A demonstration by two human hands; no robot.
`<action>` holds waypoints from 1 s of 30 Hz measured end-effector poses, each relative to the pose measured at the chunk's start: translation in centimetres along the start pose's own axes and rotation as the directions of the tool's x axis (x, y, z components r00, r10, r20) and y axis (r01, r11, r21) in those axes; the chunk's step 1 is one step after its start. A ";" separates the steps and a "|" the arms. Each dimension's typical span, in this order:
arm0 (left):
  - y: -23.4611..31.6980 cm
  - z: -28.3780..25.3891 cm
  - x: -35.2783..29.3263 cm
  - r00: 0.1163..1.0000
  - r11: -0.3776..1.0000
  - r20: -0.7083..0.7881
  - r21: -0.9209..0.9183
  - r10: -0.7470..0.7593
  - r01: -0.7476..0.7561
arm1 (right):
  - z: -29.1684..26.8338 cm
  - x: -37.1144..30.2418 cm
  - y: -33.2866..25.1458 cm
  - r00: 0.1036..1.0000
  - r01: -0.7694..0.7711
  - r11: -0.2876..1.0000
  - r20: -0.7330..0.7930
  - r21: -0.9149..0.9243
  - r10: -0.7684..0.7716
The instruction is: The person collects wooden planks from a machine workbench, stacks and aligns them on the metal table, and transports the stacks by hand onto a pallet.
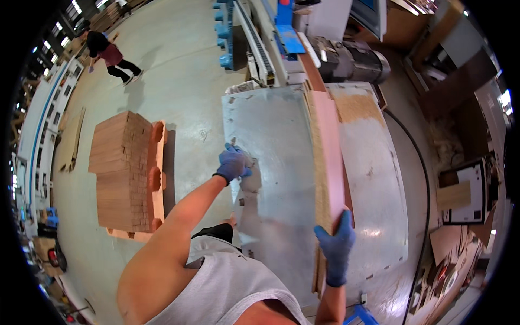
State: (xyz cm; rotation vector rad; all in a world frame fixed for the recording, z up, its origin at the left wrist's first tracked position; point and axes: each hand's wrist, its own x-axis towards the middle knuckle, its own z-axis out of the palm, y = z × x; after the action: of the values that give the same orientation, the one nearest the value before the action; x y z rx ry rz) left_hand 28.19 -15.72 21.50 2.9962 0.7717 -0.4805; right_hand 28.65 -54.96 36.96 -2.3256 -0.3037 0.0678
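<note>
My right hand (337,249), in a blue glove, grips the near part of a long wooden plank (336,151). Its thumb lies on the left side and its fingers on the right. The plank has a pale pinkish face and a rough tan side, and runs away from me across a metal table (276,130) to a machine. Also gloved in blue, my left hand (233,163) is over the table's left edge, away from the plank. Its fingers look spread, and I make out nothing held in them.
Left of the table, a stack of brown planks (122,173) stands on an orange pallet (157,179). The machine's motor (352,59) is beyond the table's far end. A black cable (422,162) curves along the right floor. A person (108,54) walks at the far left.
</note>
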 end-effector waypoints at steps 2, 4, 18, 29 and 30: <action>-1.0 0.1 -0.4 1.000 0.998 0.000 -0.050 -0.023 0.023 | 4.9 2.3 -3.7 0.994 0.108 0.993 0.029 -0.052 -0.107; -2.1 2.5 -1.3 0.974 0.978 -0.227 -0.205 -0.008 -0.040 | 9.7 4.6 -6.2 0.990 0.121 0.988 0.088 -0.096 -0.113; -11.1 12.6 -8.3 0.976 0.480 -0.107 -0.877 -0.191 -0.002 | 36.4 18.1 -11.7 0.979 0.179 0.869 0.171 -0.462 -0.111; -13.5 11.4 -3.2 0.965 0.441 -0.182 -0.894 -0.189 -0.082 | 28.7 19.5 -13.0 0.938 0.311 0.924 -0.081 -0.223 -0.336; -13.7 11.0 -3.0 0.962 0.453 -0.201 -0.886 -0.183 -0.099 | 26.9 20.8 -13.1 0.908 0.295 0.896 -0.196 -0.331 -0.371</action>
State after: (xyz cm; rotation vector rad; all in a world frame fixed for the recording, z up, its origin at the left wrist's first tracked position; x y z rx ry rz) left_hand 16.06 -6.05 12.84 2.0050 0.7659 0.3157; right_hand 42.44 -22.36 28.45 -2.5011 -0.6161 -0.4771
